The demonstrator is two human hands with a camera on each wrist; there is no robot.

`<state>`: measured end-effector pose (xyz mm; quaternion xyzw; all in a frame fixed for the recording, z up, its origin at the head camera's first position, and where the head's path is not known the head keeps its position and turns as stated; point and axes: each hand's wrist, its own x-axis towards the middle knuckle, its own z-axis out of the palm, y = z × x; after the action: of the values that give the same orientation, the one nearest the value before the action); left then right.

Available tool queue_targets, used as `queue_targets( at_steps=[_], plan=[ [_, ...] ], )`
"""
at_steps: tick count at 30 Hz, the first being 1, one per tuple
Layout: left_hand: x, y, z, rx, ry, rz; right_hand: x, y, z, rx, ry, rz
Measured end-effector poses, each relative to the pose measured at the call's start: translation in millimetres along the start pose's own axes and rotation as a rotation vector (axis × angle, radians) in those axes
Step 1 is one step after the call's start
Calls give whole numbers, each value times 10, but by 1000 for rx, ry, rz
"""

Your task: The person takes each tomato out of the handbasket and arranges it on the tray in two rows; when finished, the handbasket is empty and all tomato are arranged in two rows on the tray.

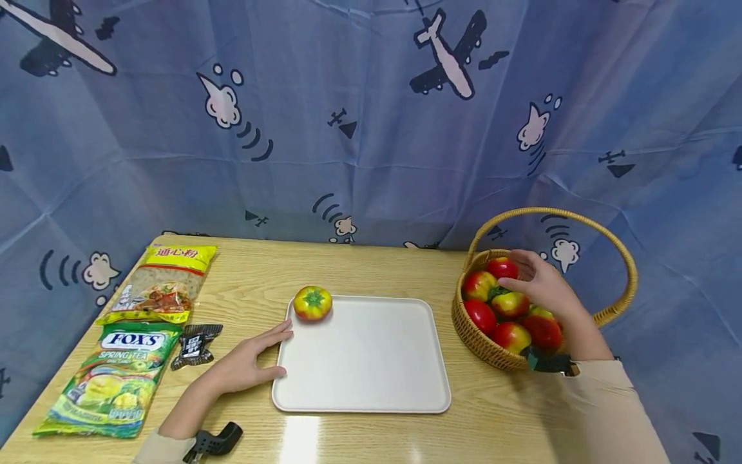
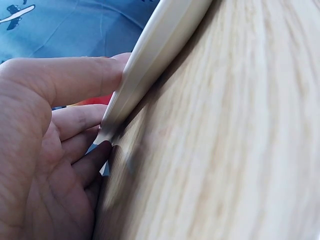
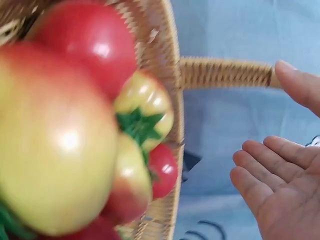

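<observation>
A white rectangular tray (image 1: pixel 362 361) lies flat on the table. On its far left corner sits a red-and-yellow tomato (image 1: pixel 313 303) with a green leafy top. My left hand (image 1: pixel 246 362) rests its fingertips and thumb on the tray's left edge; the rim (image 2: pixel 150 65) shows close up in the left wrist view. On the right, my right hand (image 1: pixel 547 290) is over a wicker basket (image 1: pixel 484 341) filled with several red and yellow fruits (image 1: pixel 510 304). In the right wrist view, this hand (image 3: pixel 285 185) has its palm showing and fingers extended, with nothing held.
At the left lie a yellow pasta bag (image 1: pixel 168 283), a green FOX'S candy bag (image 1: pixel 110 380) and a small black packet (image 1: pixel 195 346). The basket's tall handle (image 1: pixel 545 211) arches behind my right hand. A blue curtain (image 1: pixel 348 129) hangs along the table's far edge.
</observation>
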<state>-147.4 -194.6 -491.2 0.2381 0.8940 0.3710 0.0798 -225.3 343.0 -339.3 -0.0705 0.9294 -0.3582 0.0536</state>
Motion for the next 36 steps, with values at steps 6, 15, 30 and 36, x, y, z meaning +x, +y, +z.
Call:
queue_targets(
  at_steps=[6, 15, 30, 36],
  plan=[
    [-11, -11, 1, -6, -8, -15, 89, 192, -22, -142, -42, 65],
    [-10, -18, 0, 2, -6, -14, 145, 390, -21, -152, -133, 97],
    [-13, -8, -2, -1, 2, -1, 209, 471, -11, -238, -261, 146],
    [-5, -6, 0, 12, 10, 12, 244, 472, 17, -258, -281, 109]
  ],
)
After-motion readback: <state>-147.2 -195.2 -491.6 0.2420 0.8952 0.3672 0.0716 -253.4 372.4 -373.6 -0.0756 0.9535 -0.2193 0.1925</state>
